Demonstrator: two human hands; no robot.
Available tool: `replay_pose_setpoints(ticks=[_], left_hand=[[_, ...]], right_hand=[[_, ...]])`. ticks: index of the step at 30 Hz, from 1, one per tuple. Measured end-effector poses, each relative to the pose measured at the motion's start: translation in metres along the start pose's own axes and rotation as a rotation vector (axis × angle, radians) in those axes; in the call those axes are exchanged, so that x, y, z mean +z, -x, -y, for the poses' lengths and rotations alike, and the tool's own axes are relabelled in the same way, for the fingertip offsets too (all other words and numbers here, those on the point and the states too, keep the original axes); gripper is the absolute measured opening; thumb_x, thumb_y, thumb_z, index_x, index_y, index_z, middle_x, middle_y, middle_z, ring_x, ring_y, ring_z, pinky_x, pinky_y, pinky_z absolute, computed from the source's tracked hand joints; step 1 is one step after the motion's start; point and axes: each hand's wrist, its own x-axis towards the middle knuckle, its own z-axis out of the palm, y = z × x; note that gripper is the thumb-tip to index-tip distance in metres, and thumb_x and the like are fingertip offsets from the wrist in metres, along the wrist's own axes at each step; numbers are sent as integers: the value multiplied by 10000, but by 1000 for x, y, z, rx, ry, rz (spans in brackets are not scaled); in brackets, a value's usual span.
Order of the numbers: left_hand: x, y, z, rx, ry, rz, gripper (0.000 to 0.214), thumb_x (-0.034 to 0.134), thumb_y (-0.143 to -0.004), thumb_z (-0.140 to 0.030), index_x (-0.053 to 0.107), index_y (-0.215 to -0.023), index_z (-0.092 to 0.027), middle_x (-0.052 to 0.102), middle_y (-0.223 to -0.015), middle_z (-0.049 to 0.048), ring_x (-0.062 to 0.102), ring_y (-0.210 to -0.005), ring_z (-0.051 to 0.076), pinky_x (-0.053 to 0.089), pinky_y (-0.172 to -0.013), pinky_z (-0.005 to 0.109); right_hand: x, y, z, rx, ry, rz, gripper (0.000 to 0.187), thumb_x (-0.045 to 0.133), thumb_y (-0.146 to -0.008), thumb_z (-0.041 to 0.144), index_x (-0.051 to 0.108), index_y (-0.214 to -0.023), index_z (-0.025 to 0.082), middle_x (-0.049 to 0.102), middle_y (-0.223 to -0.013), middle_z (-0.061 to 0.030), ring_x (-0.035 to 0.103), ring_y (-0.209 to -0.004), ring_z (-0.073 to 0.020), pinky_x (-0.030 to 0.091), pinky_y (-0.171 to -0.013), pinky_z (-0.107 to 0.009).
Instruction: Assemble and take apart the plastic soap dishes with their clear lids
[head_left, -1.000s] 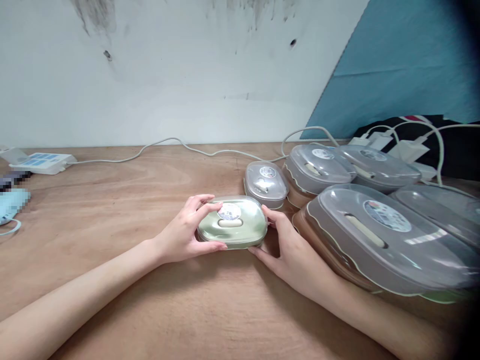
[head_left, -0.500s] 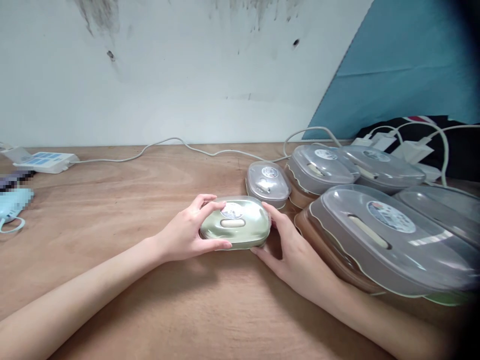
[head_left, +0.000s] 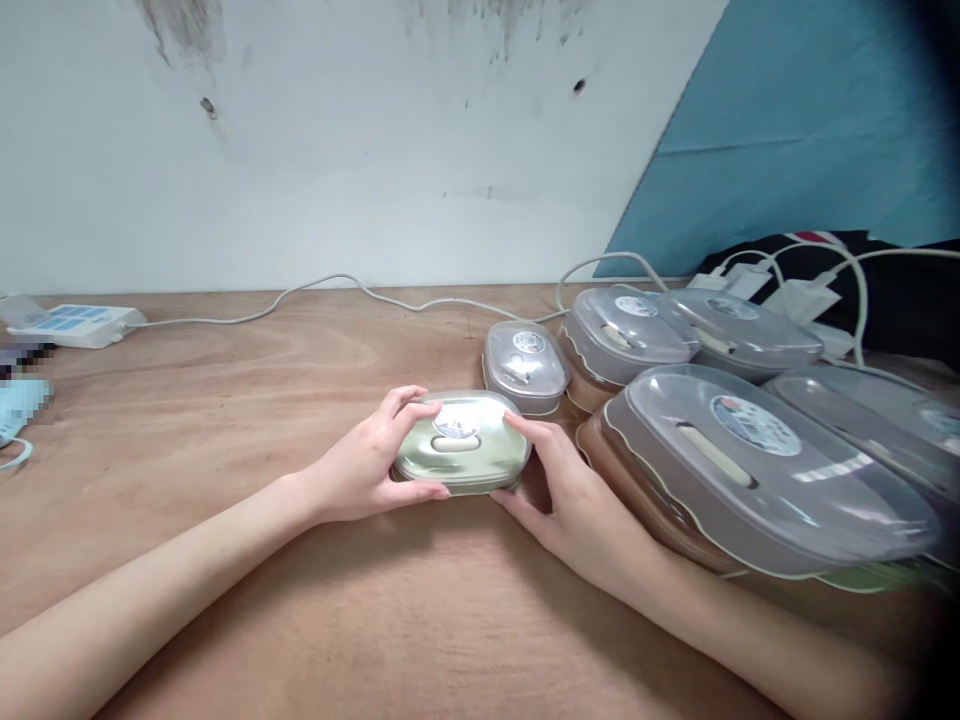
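A small green container [head_left: 461, 457] with a clear lid and a round sticker sits on the wooden table [head_left: 225, 420] in front of me. My left hand [head_left: 367, 465] grips its left side, thumb at the near edge and fingers over the far rim. On the opposite side my right hand [head_left: 566, 490] holds it, with fingers curled on the lid's right edge. Both hands are closed on the container.
A small clear-lidded container [head_left: 525, 362] stands just behind. Several larger lidded containers [head_left: 750, 470] crowd the right side. A white cable [head_left: 330, 290] runs along the wall to a power strip [head_left: 71, 325] at far left. Chargers [head_left: 795, 300] lie at back right.
My right hand's fingers have slid up onto the lid's right edge. The container and my left hand have hardly moved; the view has shifted slightly.
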Motion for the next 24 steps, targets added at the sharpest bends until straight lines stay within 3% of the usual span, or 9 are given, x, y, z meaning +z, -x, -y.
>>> replay_pose_setpoints(ticks=[3,6,11,14,16,18,24], left_hand=[[-3,1,5,1,72,104,810,706,-731,-316,205,-1365,-258,274,-1364,148,316,-1291,300,385,-998,440],[-4,2,11,24,117,94,834,727,-704,-268,221,-1367,-272,329,-1316,120,404,-1220,276,396,-988,422],[-4,4,17,116,98,-74,791,759,-654,-295,325,-1314,-250,393,-1259,120,407,-1199,306,389,-983,445],[-7,-5,12,44,56,-302,732,741,-679,-339,344,-1287,-246,412,-1241,117,451,-1162,305,406,-967,455],[-8,-20,4,-62,-4,-466,697,730,-688,-373,369,-1269,-242,421,-1206,104,494,-1116,287,428,-948,441],[-7,-44,-6,-161,-79,-553,712,743,-659,-414,399,-1258,-239,418,-1154,91,535,-1048,266,466,-901,415],[15,-114,-27,-381,-377,-469,758,711,-659,-522,390,-1287,-243,392,-1096,98,534,-1022,301,505,-782,444]], right_hand=[[-1,0,0,1,4,8,580,533,-807,201,247,-1309,251,471,-1217,-124,524,-1114,-269,477,-901,-444],[-1,0,2,19,13,29,581,525,-808,196,237,-1309,261,446,-1241,-125,519,-1119,-269,484,-893,-440],[2,4,7,59,129,-28,696,531,-789,185,152,-1372,222,233,-1385,-192,377,-1251,-336,470,-904,-490],[4,7,9,35,123,-120,778,520,-794,182,42,-1406,229,164,-1424,-182,291,-1308,-329,414,-971,-514],[5,8,10,14,101,-126,789,516,-799,176,21,-1410,238,157,-1433,-166,267,-1322,-312,384,-1004,-512],[7,9,10,7,85,-81,794,523,-792,158,31,-1409,242,160,-1437,-159,259,-1327,-302,363,-1024,-503],[8,8,8,24,10,44,854,557,-769,125,4,-1409,244,183,-1433,-159,265,-1327,-284,353,-1041,-459]])
